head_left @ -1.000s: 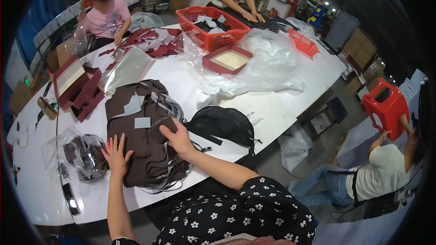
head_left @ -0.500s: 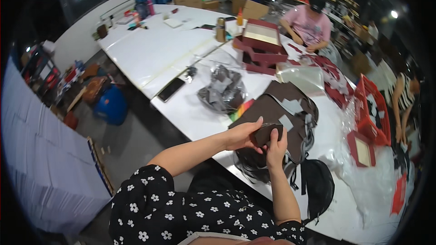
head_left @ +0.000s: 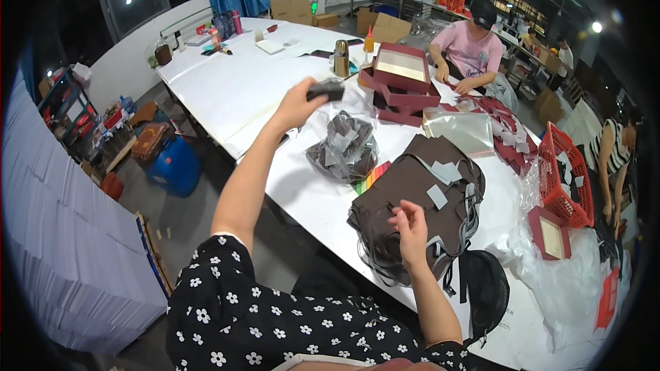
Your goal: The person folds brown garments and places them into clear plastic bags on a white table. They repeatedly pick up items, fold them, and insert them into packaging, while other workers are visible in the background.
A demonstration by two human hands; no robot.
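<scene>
My left hand [head_left: 298,104] is stretched out over the table, its fingers closed around a small dark brown folded piece [head_left: 326,89]. Just beneath and to the right of that hand lies a clear plastic bag [head_left: 344,148] full of similar dark pieces with pale grey bits. My right hand [head_left: 411,233] hovers above the near part of a pile of flat dark brown pieces [head_left: 399,185], fingers loosely bent and apart, with nothing visible in them. Grey cords hang from the pile's edges, and pale grey slips [head_left: 436,197] rest on top.
A black mesh bag [head_left: 485,295] lies right of the pile. Maroon boxes [head_left: 402,72] and a metal flask [head_left: 342,58] stand behind. To the right are a red plastic basket [head_left: 565,178] and clear plastic sheeting [head_left: 550,288]. A co-worker [head_left: 471,51] in pink sits across the table.
My hands have parted. The left has carried the brown folded piece away and to the left, past the plastic bag; the right has let go of it and stays over the pile.
</scene>
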